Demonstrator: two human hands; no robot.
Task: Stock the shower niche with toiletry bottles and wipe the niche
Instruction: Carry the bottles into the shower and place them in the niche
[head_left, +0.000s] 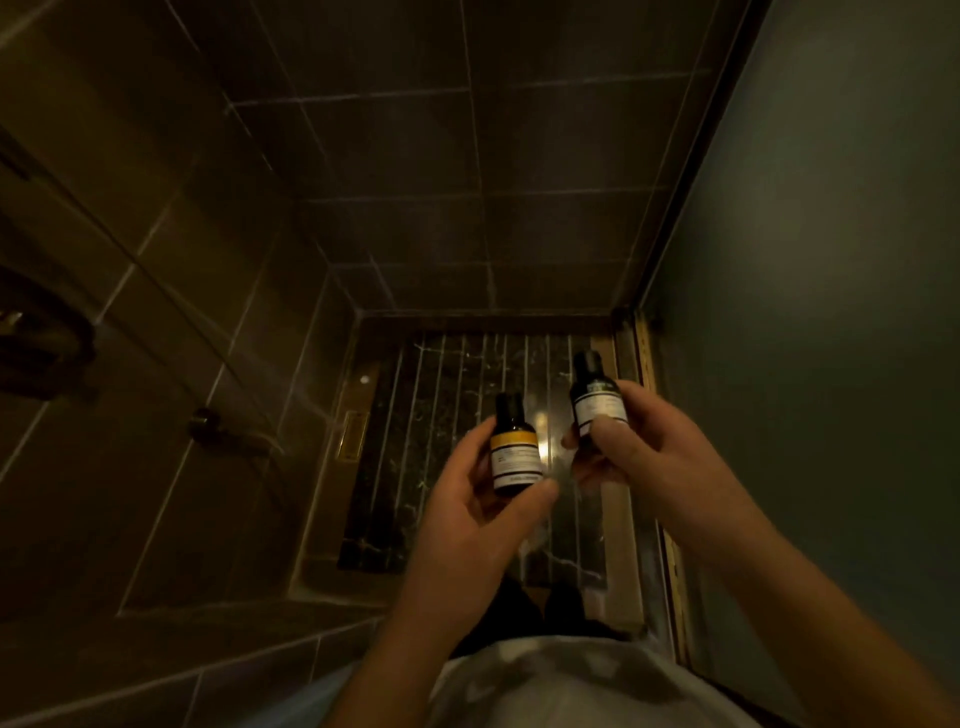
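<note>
Head cam: left hand (467, 499) grips yellow-band bottle (514, 449), right hand (639, 452) grips white-label bottle (597, 400). Niche not visible; keep both upright, set one at a time.

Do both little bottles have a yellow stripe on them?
No, only the small dark bottle with the yellow band in the left hand has one; the small dark bottle with the white label in the right hand has none.

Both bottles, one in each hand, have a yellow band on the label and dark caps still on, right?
Not quite. In the head view only the bottle in the left hand has a yellow band; the bottle in the right hand carries a white label with a dark top. The rest holds: one bottle in each hand, both with dark caps still on.
</note>
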